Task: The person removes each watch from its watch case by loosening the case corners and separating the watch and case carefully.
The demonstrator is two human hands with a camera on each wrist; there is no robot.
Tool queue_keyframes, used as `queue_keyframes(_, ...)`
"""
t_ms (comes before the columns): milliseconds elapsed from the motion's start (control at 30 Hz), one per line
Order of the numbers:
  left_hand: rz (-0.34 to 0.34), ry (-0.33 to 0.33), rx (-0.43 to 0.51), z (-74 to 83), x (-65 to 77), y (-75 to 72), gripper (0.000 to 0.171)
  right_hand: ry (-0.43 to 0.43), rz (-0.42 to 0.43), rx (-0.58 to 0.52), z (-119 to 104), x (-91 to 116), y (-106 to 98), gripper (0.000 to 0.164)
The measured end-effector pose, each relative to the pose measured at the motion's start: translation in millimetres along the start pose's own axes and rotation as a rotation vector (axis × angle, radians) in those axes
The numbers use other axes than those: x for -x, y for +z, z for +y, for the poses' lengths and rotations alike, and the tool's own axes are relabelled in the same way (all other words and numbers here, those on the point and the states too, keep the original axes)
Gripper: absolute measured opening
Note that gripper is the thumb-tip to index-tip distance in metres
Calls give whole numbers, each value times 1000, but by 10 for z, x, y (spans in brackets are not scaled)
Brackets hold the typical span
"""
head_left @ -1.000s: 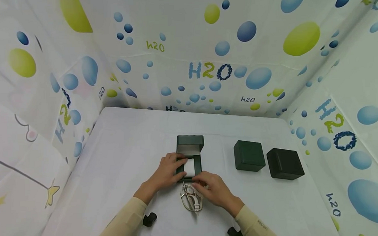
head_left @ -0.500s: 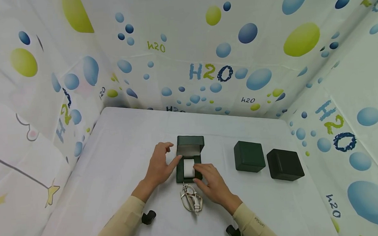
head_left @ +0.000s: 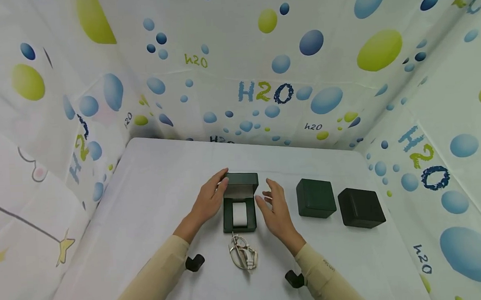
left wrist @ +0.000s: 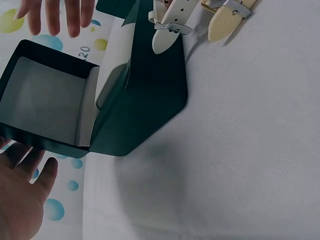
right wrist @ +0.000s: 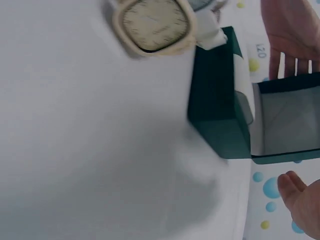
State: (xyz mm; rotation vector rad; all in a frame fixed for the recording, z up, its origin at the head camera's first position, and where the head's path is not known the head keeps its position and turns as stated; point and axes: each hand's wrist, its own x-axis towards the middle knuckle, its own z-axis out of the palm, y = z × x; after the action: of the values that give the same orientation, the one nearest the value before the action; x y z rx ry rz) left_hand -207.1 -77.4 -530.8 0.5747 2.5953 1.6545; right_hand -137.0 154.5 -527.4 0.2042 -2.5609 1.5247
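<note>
A dark green watch box [head_left: 227,222] stands with its hinged lid [head_left: 242,179] raised and a white cushion [head_left: 239,214] inside. My left hand [head_left: 208,198] touches the lid's left side, its fingers extended; the left wrist view also shows this hand [left wrist: 22,195] at the lid's edge. To the right of the box, my right hand [head_left: 278,215] hovers with fingers apart, holding nothing. In the right wrist view a small gap separates the right hand [right wrist: 305,205] from the lid. Pale-strapped watches [head_left: 243,253] lie bunched at the box's front; one shows a cream dial [right wrist: 155,25].
Two closed boxes, one dark green [head_left: 316,198] and one black [head_left: 361,208], stand to the right on the white-covered table [head_left: 165,171]. A patterned curtain [head_left: 236,56] rises behind and along both sides. Small black devices [head_left: 195,263] sit at both wrists.
The left hand has gone from the cushion up to the raised lid. My right hand has left the cushion area and moved up and right, beside the box. The watches stay put.
</note>
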Motion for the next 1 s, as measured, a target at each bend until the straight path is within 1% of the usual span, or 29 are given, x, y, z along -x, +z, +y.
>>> queue_keyframes(100,-3,-33,-1,6,-17,14,55,67,-53,-12,-43,-119,-5,65)
queue_keyframes(200,1,-74,-17,13,-28,16,58,96,-85,9,-59,-232,-3,63)
queue_keyframes(333,-11,-161,-41,28,-45,-19,66,132,-102,37,-28,-399,-13,61)
queue_keyframes(400,-38,-215,-40,39,-57,-61,72,164,-124,39,-10,-467,-36,63)
queue_keyframes(467,-77,-264,-32,54,-67,-107,76,216,-153,22,-8,-512,-69,68)
queue_keyframes(533,-120,-296,-28,70,-72,-147,80,257,-184,-5,-8,-532,-110,71)
queue_keyframes(633,-168,-311,-5,69,-65,-183,80,305,-237,-58,-19,-546,-166,76)
queue_keyframes(800,-219,-310,41,45,-38,-220,80,325,-349,-122,-11,-559,-237,75)
queue_keyframes(900,-235,-308,42,51,-14,-231,80,327,-388,-142,-5,-557,-259,74)
queue_keyframes(1000,-231,-316,28,56,7,-233,81,325,-407,-145,1,-546,-265,75)
